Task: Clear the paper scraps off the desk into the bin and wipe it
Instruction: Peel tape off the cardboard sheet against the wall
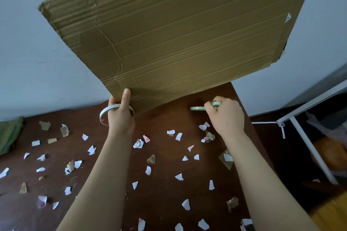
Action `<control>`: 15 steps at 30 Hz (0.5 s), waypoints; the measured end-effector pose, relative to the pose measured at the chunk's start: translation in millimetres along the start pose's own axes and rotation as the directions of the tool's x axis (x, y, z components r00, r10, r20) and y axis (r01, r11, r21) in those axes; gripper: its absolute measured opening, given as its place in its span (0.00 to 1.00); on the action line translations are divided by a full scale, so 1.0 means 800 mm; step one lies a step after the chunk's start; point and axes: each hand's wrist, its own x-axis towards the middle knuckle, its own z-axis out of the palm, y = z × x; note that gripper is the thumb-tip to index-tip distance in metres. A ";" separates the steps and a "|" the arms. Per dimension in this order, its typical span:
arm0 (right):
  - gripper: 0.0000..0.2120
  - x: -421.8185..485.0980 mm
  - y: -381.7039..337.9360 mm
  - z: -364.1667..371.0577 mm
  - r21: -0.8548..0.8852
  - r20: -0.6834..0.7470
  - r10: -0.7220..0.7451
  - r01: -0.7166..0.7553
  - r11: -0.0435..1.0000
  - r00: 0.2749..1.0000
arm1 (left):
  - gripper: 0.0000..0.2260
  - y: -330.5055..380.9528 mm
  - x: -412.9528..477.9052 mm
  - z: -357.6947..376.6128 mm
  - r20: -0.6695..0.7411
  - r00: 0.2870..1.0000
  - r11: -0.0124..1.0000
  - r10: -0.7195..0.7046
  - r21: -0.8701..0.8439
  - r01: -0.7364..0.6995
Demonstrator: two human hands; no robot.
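Note:
Several torn paper scraps (179, 176), white and brown, lie scattered over the dark brown desk (161, 199). My left hand (120, 116) grips the near edge of a large cardboard sheet (178, 32), lifted and tilted up toward the wall; a white tape ring (105, 111) hangs around that hand. My right hand (226, 116) pinches a small pale green tape roll (216, 103) at the back right of the desk, beside another green ring (197, 108) lying flat. No bin that I can make out.
A green cloth (9, 133) lies at the desk's far left by the white wall. A white metal frame (308, 140) stands right of the desk, with orange things (328, 154) behind it. The desk's right edge runs past my right forearm.

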 end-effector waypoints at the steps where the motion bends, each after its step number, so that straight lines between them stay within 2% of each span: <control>1: 0.14 -0.005 -0.003 -0.002 -0.001 0.022 -0.008 0.009 1.000 1.000 | 0.12 0.001 0.001 -0.002 -0.003 1.000 1.000 0.006 0.020 -0.006; 4: 0.16 -0.010 -0.014 -0.010 0.020 0.068 -0.027 0.026 0.999 0.997 | 0.14 0.003 0.005 -0.012 -0.012 1.000 0.998 0.011 0.058 -0.010; 8: 0.12 -0.011 -0.034 -0.012 0.144 0.063 -0.058 0.048 0.988 0.996 | 0.18 0.008 0.013 -0.027 -0.029 1.000 0.998 0.004 0.064 -0.002; 12: 0.11 -0.014 -0.060 0.000 0.220 0.110 -0.105 0.079 0.972 0.988 | 0.16 0.009 0.024 -0.043 -0.017 1.000 0.995 0.007 0.100 -0.005; 15: 0.10 -0.016 -0.073 0.011 0.242 0.139 -0.117 0.081 0.967 0.983 | 0.11 0.010 0.037 -0.054 -0.013 1.000 0.990 0.012 0.138 -0.010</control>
